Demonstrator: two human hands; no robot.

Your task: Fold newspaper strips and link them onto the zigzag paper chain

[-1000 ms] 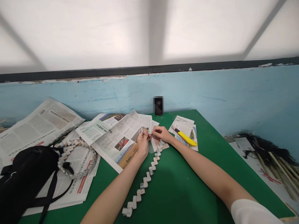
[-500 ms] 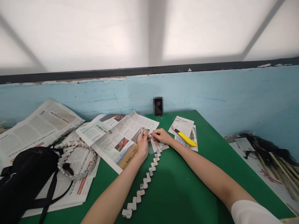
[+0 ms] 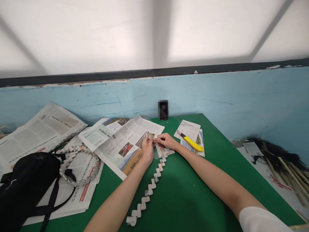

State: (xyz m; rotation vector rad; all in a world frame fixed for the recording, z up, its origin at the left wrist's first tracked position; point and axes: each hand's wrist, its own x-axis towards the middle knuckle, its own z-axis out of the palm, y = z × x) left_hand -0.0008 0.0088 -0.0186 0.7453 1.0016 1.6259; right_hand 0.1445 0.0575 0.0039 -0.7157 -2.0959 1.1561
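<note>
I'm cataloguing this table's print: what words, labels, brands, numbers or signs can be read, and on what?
No text is legible with certainty.
Newspaper with colour photos: headline characters too blurred.
Newspapers by the black bag: headlines too blurred.
Newspaper pieces under the yellow utility knife: too small.
Smartphone: screen pixelated.

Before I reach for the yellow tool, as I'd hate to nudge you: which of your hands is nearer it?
Right. The right hand is just left of the yellow tool; the left hand is farther left.

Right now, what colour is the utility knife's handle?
The utility knife's handle is bright yellow; it shows best in the head view.
</note>
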